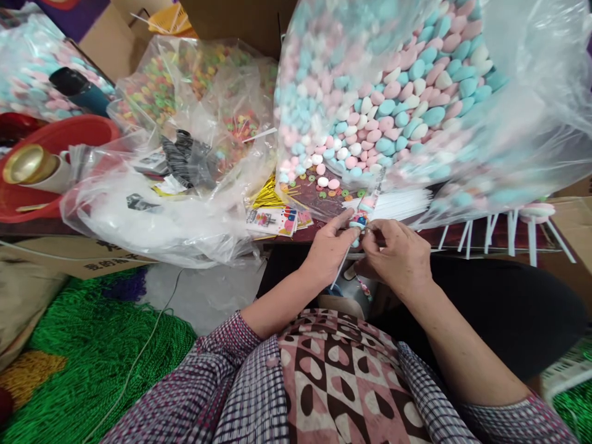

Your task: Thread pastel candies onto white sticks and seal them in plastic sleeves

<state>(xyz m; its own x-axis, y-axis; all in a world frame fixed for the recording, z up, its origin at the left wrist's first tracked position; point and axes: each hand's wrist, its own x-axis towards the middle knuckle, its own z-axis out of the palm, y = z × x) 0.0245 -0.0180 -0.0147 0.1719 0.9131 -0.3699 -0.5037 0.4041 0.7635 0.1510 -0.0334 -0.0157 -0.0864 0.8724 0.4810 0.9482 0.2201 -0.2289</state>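
Note:
Between my hands is a marshmallow skewer (367, 205) in a clear printed wrapper, pink and blue, tilted up and away from me. My left hand (326, 251) is closed on its lower part, with thumb and forefinger pressed together. From under that hand a thin white stick (341, 266) slants down toward my lap. My right hand (400, 256) is closed in a pinch at the skewer's lower right side; whatever sits between its fingertips is too small to make out. A narrow patterned strip (364, 288) hangs below the right hand.
Beyond my hands lies a big clear bag of marshmallows (388, 111). White sticks (407, 202), gold ties (268, 194) and printed cards (272, 221) lie nearby. Marshmallow pops (536, 213) overhang the right edge. Leftward are a bag of candy rings (185, 80) and a red basin (92, 129).

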